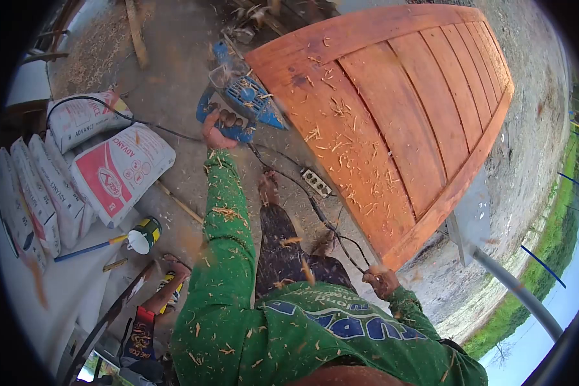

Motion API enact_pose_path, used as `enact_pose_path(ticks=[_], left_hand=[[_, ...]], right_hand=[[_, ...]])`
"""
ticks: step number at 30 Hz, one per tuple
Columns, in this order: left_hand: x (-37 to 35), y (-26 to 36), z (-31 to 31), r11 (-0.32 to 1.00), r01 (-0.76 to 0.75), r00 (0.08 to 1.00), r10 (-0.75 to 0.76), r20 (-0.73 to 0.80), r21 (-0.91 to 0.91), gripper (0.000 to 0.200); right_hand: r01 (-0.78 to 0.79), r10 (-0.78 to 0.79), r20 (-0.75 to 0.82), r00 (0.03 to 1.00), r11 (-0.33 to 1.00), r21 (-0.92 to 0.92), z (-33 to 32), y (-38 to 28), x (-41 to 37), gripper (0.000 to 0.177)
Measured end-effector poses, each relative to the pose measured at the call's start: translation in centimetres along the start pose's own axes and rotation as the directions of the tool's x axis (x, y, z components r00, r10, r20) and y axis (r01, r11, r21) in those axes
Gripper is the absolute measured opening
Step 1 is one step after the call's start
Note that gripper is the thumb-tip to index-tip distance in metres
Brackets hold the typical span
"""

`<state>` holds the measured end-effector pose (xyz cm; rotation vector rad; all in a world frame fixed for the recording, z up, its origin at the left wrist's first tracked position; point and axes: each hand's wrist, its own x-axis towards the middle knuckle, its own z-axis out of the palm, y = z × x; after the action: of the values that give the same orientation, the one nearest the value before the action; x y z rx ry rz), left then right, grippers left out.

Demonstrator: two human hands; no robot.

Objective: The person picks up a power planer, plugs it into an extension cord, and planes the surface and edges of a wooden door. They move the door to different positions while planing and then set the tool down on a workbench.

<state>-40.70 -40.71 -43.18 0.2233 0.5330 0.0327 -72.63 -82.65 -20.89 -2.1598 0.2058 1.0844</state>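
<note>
Ground: dusty grey concrete sprinkled with curly shavings, plump ADVANCE sacks heaped on my left.
Underfoot: a black cord and a pale socket strip lay between my feet and the door.
Door: reddish-brown panelled wooden door, ahead and right, shavings scattered across its boards.
Planer: blue electric planer, ribbed, at the door's left edge, my left hand wrapped round its handle.
Right hand: fingers curled by the door's corner and cord; I couldn't tell what they gripped.
</note>
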Motion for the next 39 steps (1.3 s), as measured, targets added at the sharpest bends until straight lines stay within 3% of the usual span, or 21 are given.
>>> enact_pose_path(ticks=[3, 5, 10, 13, 16, 17, 18, 20, 21, 23, 24, 25, 28, 29, 30, 34, 36, 38, 39], left_hand=[[-0.2, 1.3, 2.5, 0.994, -0.041, 0.999, 0.039, 0.030, 0.105, 0.022], [1.2, 2.5, 1.7, 0.995, 0.001, 0.994, -0.011, 0.111, 0.095, 0.021], [-4.5, 2.0, 1.4, 0.996, -0.087, 0.989, 0.085, 0.122, 0.013, 0.020], [-11.0, -0.9, -1.8, 0.999, 0.002, 0.997, 0.002, 0.081, -0.053, 0.022], [-21.1, -6.6, -2.1, 0.995, -0.071, 0.983, 0.082, -0.163, 0.071, 0.023], [-24.5, -8.8, -2.3, 0.992, -0.081, 0.982, 0.097, -0.164, 0.096, 0.022], [-27.8, -10.9, -2.5, 0.988, -0.092, 0.980, 0.111, -0.165, 0.121, 0.022], [-33.7, -14.9, -4.4, 0.997, -0.041, 0.999, 0.039, 0.031, 0.070, 0.021], [-36.4, -17.0, -5.4, 0.999, -0.009, 0.992, 0.003, 0.127, 0.047, 0.020], [-41.2, -20.8, -7.1, 0.889, 0.252, 0.966, -0.254, 0.045, -0.382, 0.020], [-43.4, -22.6, -7.9, 0.862, 0.294, 0.951, -0.309, 0.032, -0.413, 0.019], [-45.5, -24.3, -8.6, 0.831, 0.332, 0.932, -0.362, 0.019, -0.445, 0.019], [-51.1, -28.5, -10.4, 0.969, 0.248, 0.969, -0.248, 0.002, 0.006, 0.018], [-52.4, -29.7, -11.1, 0.961, 0.274, 0.962, -0.274, 0.011, -0.022, 0.018], [-53.5, -31.0, -11.8, 0.952, 0.302, 0.953, -0.302, 0.024, -0.051, 0.017], [-56.4, -36.4, -17.2, 0.840, 0.489, 0.867, -0.498, 0.022, -0.233, 0.017], [-57.6, -37.9, -17.0, 0.903, 0.404, 0.915, -0.394, 0.091, -0.148, 0.020], [-58.1, -39.7, -18.3, 0.909, 0.382, 0.924, -0.369, 0.101, -0.166, 0.022], [-58.5, -40.0, -16.9, 0.895, 0.356, 0.934, -0.350, 0.074, -0.268, 0.027]], right_hand=[[0.105, -0.106, -0.021, 0.994, 0.992, -0.068, 0.2, -1.0, 1.0, 0.025], [0.099, -0.101, -0.038, 0.994, 0.993, -0.064, 0.1, -1.8, 1.4, 0.023], [0.026, -0.028, -0.045, 0.999, 0.999, -0.044, -0.3, -1.5, -1.2, 0.021], [0.003, -0.001, 0.049, 0.999, 1.000, -0.026, 0.8, 3.6, -4.5, 0.025], [0.145, -0.115, 0.150, 0.982, 0.967, -0.208, 1.6, 10.0, -8.2, 0.027], [0.141, -0.077, 0.196, 0.978, 0.932, -0.335, 1.8, 12.4, -9.5, 0.023], [0.178, -0.127, 0.169, 0.977, 0.924, -0.339, 2.5, 17.9, -10.6, 0.022], [0.252, -0.223, 0.121, 0.967, 0.904, -0.346, 4.2, 30.9, -12.8, 0.021], [0.202, -0.108, 0.210, 0.972, 0.841, -0.502, 3.6, 30.9, -14.5, 0.021], [0.162, -0.049, 0.206, 0.977, 0.799, -0.578, 3.3, 34.2, -18.3, 0.023], [0.136, -0.014, 0.202, 0.979, 0.782, -0.609, 3.5, 35.6, -20.4, 0.023], [0.018, 0.120, 0.185, 0.975, 0.794, -0.608, 3.5, 35.6, -22.3, 0.026], [-0.286, 0.378, 0.125, 0.917, 0.845, -0.451, 4.4, 40.6, -26.8, 0.023], [-0.353, 0.478, 0.175, 0.861, 0.807, -0.474, 4.1, 41.5, -27.6, 0.029], [-0.295, 0.454, 0.176, 0.873, 0.781, -0.550, 4.2, 43.4, -28.3, 0.028], [-0.428, 0.558, 0.151, 0.816, 0.759, -0.490, 2.5, 43.0, -28.4, 0.028], [-0.374, 0.493, 0.150, 0.857, 0.796, -0.477, 2.2, 42.9, -27.9, 0.027], [-0.386, 0.527, 0.173, 0.832, 0.774, -0.502, 2.0, 43.2, -27.1, 0.027], [-0.382, 0.532, 0.191, 0.825, 0.774, -0.504, 1.9, 43.7, -26.7, 0.027]])
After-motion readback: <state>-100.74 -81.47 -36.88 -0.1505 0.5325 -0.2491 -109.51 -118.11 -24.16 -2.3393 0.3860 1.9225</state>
